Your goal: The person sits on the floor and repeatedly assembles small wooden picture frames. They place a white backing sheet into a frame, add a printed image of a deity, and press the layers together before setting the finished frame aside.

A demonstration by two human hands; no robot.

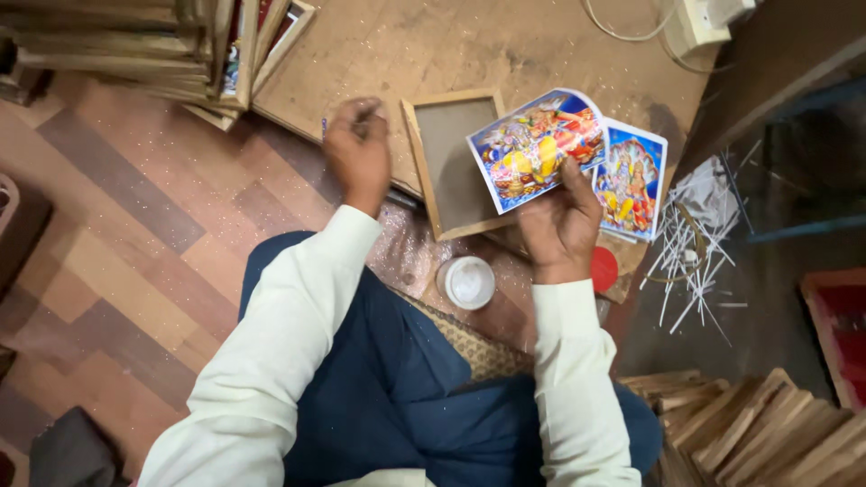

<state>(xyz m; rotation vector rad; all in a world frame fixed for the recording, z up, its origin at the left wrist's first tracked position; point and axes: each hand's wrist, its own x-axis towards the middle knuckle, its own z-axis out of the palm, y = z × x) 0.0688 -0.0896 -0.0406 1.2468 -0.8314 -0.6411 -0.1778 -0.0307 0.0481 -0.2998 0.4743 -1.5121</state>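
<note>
My right hand (559, 225) grips a colourful printed picture (537, 144) by its lower edge, holding it tilted over a small wooden frame (424, 171) with a grey backing that lies on a plywood board (469, 45). A second colourful picture (631, 180) lies on the board just right of the held one. My left hand (358, 153) is closed above the board's left edge, left of the frame. A thin dark stick seems to poke out by its fingers, but I cannot tell whether the hand grips it.
A small round white container (468, 281) stands by my knee, with a red lid (604, 269) to its right. White sticks (699, 243) are scattered at right. Stacked wooden frames (162, 45) sit at top left, wooden strips (767, 433) at bottom right.
</note>
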